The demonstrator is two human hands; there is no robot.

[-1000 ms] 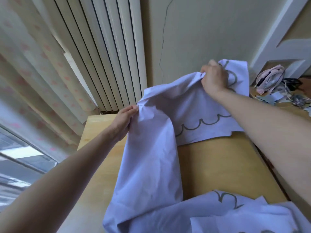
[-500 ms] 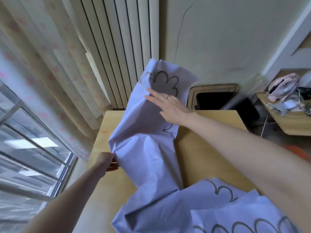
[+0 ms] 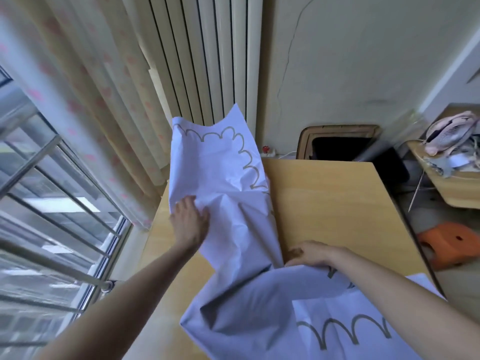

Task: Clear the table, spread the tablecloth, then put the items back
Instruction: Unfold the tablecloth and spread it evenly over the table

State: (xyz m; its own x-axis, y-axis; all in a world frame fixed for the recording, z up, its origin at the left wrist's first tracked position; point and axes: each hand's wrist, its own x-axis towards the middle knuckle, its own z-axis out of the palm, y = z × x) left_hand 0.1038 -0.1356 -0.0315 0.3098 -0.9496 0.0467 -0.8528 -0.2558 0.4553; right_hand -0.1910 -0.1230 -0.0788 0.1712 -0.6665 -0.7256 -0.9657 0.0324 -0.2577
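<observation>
A pale lilac tablecloth (image 3: 228, 172) with a grey scalloped border lies crumpled in a long strip down the left half of the wooden table (image 3: 337, 203). Its far end hangs over the table's back edge towards the radiator, and its near end bunches up in front of me. My left hand (image 3: 191, 224) rests flat on the cloth near the table's left edge, fingers spread. My right hand (image 3: 310, 255) grips a fold of the cloth at the middle of the table, fingers curled over it.
A white radiator (image 3: 207, 61) and a curtain (image 3: 85, 87) stand behind the table, with a window (image 3: 39, 203) on the left. At the right are a side table (image 3: 454, 188) with a pink fan (image 3: 452, 131) and an orange stool (image 3: 446, 245). A dark box (image 3: 337, 146) sits behind the table.
My right hand came back from the cloth's far end to the middle of the table and took hold of a fold. My left hand moved onto the cloth. The far end dropped lower.
</observation>
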